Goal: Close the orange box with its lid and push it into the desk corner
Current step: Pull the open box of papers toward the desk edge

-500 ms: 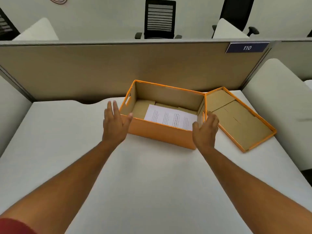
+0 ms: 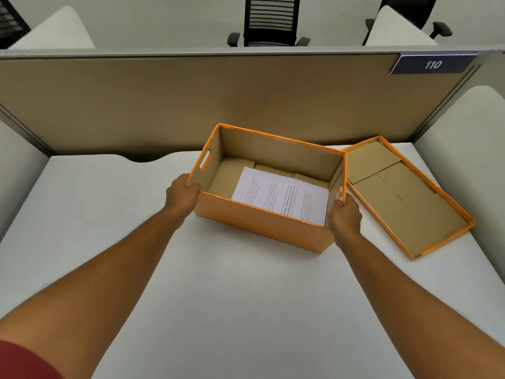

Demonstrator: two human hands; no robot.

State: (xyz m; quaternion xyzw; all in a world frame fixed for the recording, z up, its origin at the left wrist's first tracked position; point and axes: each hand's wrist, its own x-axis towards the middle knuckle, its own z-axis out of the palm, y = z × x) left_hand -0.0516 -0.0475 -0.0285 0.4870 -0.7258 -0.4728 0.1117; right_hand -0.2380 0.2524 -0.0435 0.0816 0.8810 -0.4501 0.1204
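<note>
An open orange box (image 2: 259,224) stands on the white desk (image 2: 218,296), with a printed sheet of paper (image 2: 281,198) lying on its brown floor. My left hand (image 2: 181,196) grips the box's near-left corner at the rim. My right hand (image 2: 345,217) grips the near-right corner, thumb at the rim. The orange lid (image 2: 404,198) lies upside down on the desk just right of the box, its brown inside facing up, touching or nearly touching the box's right wall.
A tan partition (image 2: 218,99) runs along the desk's far edge, with a sign "110" (image 2: 433,64) at its right end. Another partition (image 2: 448,97) meets it at the far right, forming a corner. Office chairs (image 2: 269,21) stand beyond.
Both hands were open beside the box's ends; now they have closed on its two near corners. The view has come closer to the box.
</note>
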